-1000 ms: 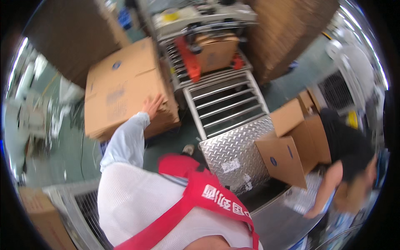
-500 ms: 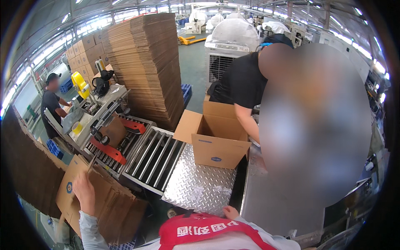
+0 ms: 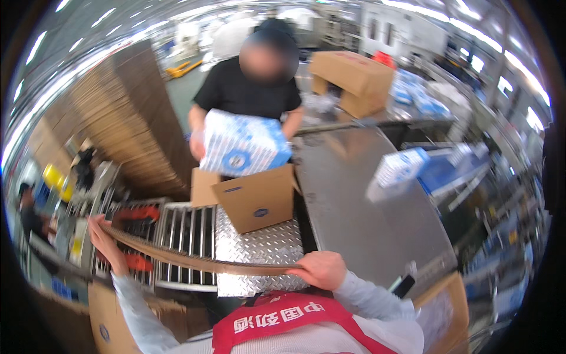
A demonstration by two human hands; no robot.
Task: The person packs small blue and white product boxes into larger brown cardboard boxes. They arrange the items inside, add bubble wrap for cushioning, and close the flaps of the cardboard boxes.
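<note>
A flat folded cardboard box (image 3: 188,260) stretches across in front of me, seen nearly edge-on and slightly bowed. Its far left end is gripped by my left hand (image 3: 108,245), while my right hand (image 3: 323,269) is closed around its right end. Just beyond it, an open brown carton (image 3: 257,202) stands on a diamond-pattern metal plate (image 3: 259,283). Over that carton a co-worker in a black shirt (image 3: 236,85) holds a large blue-and-white wrapped pack (image 3: 244,147) with both hands.
To the left runs a roller conveyor (image 3: 186,227) with red guides; a tall stack of flat cardboard (image 3: 127,112) rises behind. A steel table (image 3: 365,200) on the right bears another blue-and-white pack (image 3: 402,166). More flat boxes (image 3: 105,318) stand at lower left, with an open carton (image 3: 457,304) at lower right.
My left hand has lifted a flat box from the pile at left, and my right hand now grips its other end. The view swung right. The co-worker now holds a wrapped pack above the carton.
</note>
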